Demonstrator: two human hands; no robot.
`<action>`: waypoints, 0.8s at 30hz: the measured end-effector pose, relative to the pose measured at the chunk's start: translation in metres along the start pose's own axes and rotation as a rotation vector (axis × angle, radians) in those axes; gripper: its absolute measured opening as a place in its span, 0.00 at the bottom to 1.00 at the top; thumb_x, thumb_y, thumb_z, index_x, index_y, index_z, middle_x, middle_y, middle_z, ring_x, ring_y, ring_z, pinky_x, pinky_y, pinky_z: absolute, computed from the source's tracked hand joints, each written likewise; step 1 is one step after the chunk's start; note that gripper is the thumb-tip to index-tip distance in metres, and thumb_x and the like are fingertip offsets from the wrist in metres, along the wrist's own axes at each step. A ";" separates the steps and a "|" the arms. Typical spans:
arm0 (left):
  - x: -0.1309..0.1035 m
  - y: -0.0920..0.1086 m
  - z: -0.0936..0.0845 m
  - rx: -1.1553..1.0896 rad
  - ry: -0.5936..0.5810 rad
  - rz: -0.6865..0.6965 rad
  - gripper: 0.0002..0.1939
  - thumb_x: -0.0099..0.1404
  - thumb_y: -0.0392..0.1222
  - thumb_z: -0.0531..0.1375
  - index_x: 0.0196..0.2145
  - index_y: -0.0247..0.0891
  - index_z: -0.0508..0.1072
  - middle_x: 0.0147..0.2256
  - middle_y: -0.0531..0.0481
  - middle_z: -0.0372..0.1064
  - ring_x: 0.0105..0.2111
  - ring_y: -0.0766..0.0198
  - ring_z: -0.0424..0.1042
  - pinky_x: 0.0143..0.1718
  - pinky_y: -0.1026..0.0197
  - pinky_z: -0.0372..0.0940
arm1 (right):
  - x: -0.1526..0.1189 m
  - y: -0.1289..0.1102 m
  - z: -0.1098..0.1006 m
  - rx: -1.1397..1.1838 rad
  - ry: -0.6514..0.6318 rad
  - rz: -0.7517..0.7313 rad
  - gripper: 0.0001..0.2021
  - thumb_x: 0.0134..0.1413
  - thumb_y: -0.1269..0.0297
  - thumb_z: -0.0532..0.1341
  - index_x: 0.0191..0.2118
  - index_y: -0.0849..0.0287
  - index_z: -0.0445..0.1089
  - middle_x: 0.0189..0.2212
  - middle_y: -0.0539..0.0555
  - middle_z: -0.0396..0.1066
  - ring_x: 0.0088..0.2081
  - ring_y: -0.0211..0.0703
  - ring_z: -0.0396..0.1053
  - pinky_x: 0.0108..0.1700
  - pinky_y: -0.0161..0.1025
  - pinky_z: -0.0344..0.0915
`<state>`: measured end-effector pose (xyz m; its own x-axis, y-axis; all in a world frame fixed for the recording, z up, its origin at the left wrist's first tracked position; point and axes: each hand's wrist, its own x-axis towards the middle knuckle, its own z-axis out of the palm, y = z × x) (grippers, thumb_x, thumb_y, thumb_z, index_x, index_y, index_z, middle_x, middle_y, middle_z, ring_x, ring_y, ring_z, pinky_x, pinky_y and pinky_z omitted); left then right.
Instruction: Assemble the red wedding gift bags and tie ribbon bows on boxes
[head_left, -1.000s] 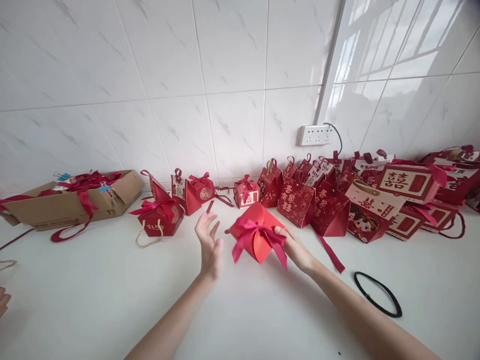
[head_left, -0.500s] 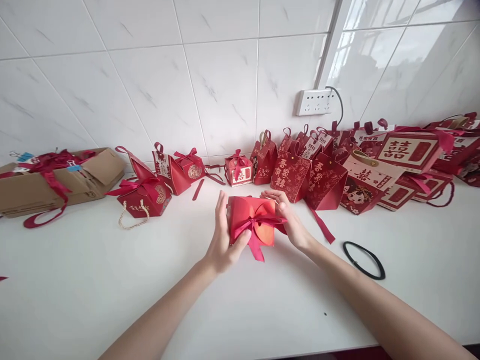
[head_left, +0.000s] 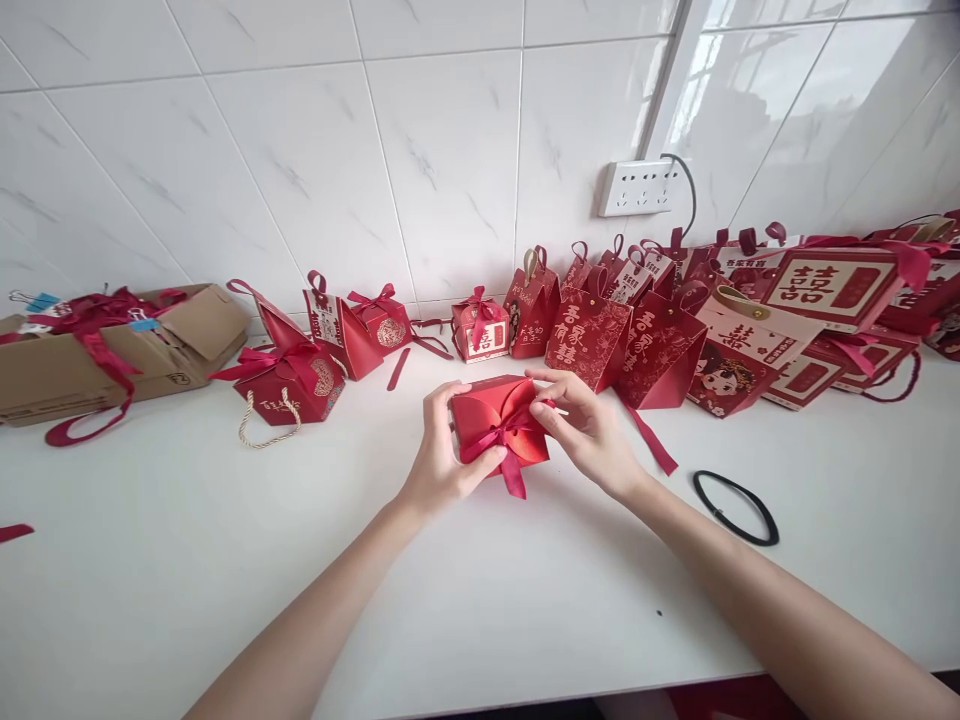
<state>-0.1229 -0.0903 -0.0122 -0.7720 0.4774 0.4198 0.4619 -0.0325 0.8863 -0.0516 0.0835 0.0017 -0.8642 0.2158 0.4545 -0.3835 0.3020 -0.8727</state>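
Note:
A small red gift box point(head_left: 487, 400) with curved, overlapping flaps sits between my hands above the white table. A dark pink ribbon point(head_left: 513, 470) is tied in a bow on its top, one tail hanging over the near edge. My left hand point(head_left: 448, 450) grips the box from its left side, the thumb lying on top near the knot. My right hand point(head_left: 583, 425) is at the box's right edge, thumb and index finger pinched on the right part of the ribbon bow. What the other right fingers touch is partly hidden.
Finished red gift boxes point(head_left: 589, 335) line the tiled wall, several stacked at the right. An open cardboard box point(head_left: 187, 345) full of ribbons stands at the left. A black ring-shaped band point(head_left: 737, 508) lies right of my forearm. A socket panel point(head_left: 637, 188) is on the wall.
My right hand has gone from resting open along the box's side to pinching the ribbon bow. The box is tilted a little differently, and the whole view has shifted slightly.

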 end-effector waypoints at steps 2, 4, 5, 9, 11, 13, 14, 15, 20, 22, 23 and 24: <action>0.001 0.001 -0.001 -0.037 -0.053 -0.039 0.33 0.54 0.44 0.64 0.54 0.43 0.55 0.53 0.41 0.57 0.47 0.54 0.67 0.46 0.52 0.68 | 0.001 -0.004 -0.001 0.012 0.005 0.073 0.15 0.54 0.51 0.59 0.27 0.58 0.64 0.52 0.57 0.64 0.51 0.48 0.66 0.46 0.43 0.68; 0.002 0.002 -0.003 -0.048 -0.072 -0.077 0.30 0.57 0.46 0.61 0.55 0.44 0.54 0.53 0.41 0.57 0.47 0.54 0.67 0.46 0.51 0.67 | 0.003 -0.008 -0.002 0.074 -0.024 0.164 0.17 0.52 0.51 0.60 0.24 0.58 0.61 0.52 0.56 0.64 0.49 0.48 0.67 0.44 0.43 0.68; 0.003 0.002 -0.004 -0.036 -0.067 -0.091 0.29 0.59 0.46 0.60 0.55 0.44 0.54 0.54 0.42 0.57 0.48 0.54 0.67 0.47 0.50 0.66 | 0.004 -0.009 -0.003 0.098 -0.042 0.198 0.17 0.51 0.51 0.61 0.23 0.58 0.60 0.52 0.56 0.64 0.48 0.48 0.67 0.45 0.43 0.67; 0.008 0.000 -0.009 0.052 -0.032 -0.113 0.26 0.59 0.49 0.60 0.54 0.46 0.57 0.55 0.44 0.57 0.54 0.52 0.62 0.53 0.49 0.62 | 0.006 -0.014 -0.007 0.122 -0.096 0.258 0.20 0.51 0.51 0.61 0.20 0.59 0.57 0.52 0.55 0.65 0.50 0.49 0.66 0.49 0.44 0.64; 0.010 0.000 -0.010 0.070 -0.020 -0.120 0.25 0.59 0.50 0.60 0.53 0.45 0.59 0.54 0.44 0.58 0.54 0.52 0.62 0.52 0.49 0.62 | 0.006 -0.013 -0.008 0.139 -0.124 0.271 0.20 0.52 0.51 0.61 0.20 0.59 0.58 0.54 0.55 0.63 0.49 0.49 0.66 0.50 0.44 0.63; 0.010 0.000 -0.011 0.084 -0.002 -0.123 0.24 0.60 0.51 0.59 0.52 0.44 0.60 0.54 0.44 0.58 0.54 0.53 0.62 0.50 0.51 0.64 | 0.006 -0.010 -0.009 0.197 -0.162 0.281 0.19 0.53 0.52 0.61 0.20 0.59 0.58 0.56 0.54 0.61 0.49 0.49 0.67 0.50 0.45 0.63; 0.011 0.001 -0.011 0.094 0.003 -0.123 0.24 0.59 0.51 0.59 0.51 0.44 0.60 0.53 0.44 0.59 0.54 0.53 0.62 0.49 0.52 0.65 | 0.006 -0.008 -0.010 0.236 -0.178 0.282 0.19 0.53 0.53 0.61 0.20 0.59 0.58 0.57 0.53 0.60 0.49 0.49 0.66 0.51 0.46 0.62; 0.011 0.002 -0.012 0.108 0.006 -0.121 0.23 0.59 0.51 0.59 0.51 0.44 0.61 0.53 0.45 0.60 0.54 0.54 0.62 0.48 0.54 0.66 | 0.006 -0.005 -0.010 0.273 -0.191 0.281 0.19 0.54 0.54 0.61 0.20 0.59 0.58 0.57 0.53 0.59 0.50 0.49 0.66 0.53 0.46 0.62; 0.015 0.009 -0.019 0.172 -0.021 -0.118 0.22 0.57 0.51 0.61 0.48 0.44 0.64 0.50 0.47 0.63 0.53 0.55 0.62 0.41 0.60 0.68 | 0.009 0.005 -0.013 0.366 -0.215 0.294 0.19 0.53 0.55 0.62 0.20 0.59 0.57 0.56 0.53 0.62 0.53 0.51 0.63 0.54 0.47 0.60; 0.016 0.011 -0.021 0.179 -0.034 -0.118 0.22 0.58 0.51 0.60 0.48 0.43 0.65 0.48 0.47 0.64 0.52 0.55 0.64 0.40 0.61 0.68 | 0.010 0.005 -0.013 0.367 -0.228 0.314 0.19 0.52 0.54 0.63 0.20 0.59 0.57 0.54 0.54 0.63 0.50 0.50 0.66 0.52 0.47 0.61; 0.016 0.012 -0.021 0.181 -0.036 -0.115 0.21 0.58 0.51 0.60 0.48 0.43 0.65 0.48 0.47 0.65 0.51 0.56 0.64 0.40 0.61 0.68 | 0.010 0.004 -0.013 0.359 -0.233 0.322 0.20 0.51 0.53 0.63 0.20 0.59 0.57 0.53 0.55 0.64 0.47 0.49 0.67 0.50 0.46 0.62; 0.015 0.011 -0.021 0.184 -0.035 -0.109 0.21 0.59 0.52 0.59 0.48 0.42 0.64 0.47 0.47 0.65 0.50 0.56 0.64 0.40 0.61 0.68 | 0.010 0.003 -0.013 0.349 -0.233 0.327 0.20 0.51 0.53 0.63 0.19 0.60 0.58 0.53 0.55 0.64 0.45 0.48 0.68 0.48 0.45 0.63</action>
<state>-0.1386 -0.1016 0.0086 -0.8073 0.4997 0.3138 0.4514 0.1805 0.8739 -0.0573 0.0988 0.0058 -0.9911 0.0226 0.1315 -0.1329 -0.0815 -0.9878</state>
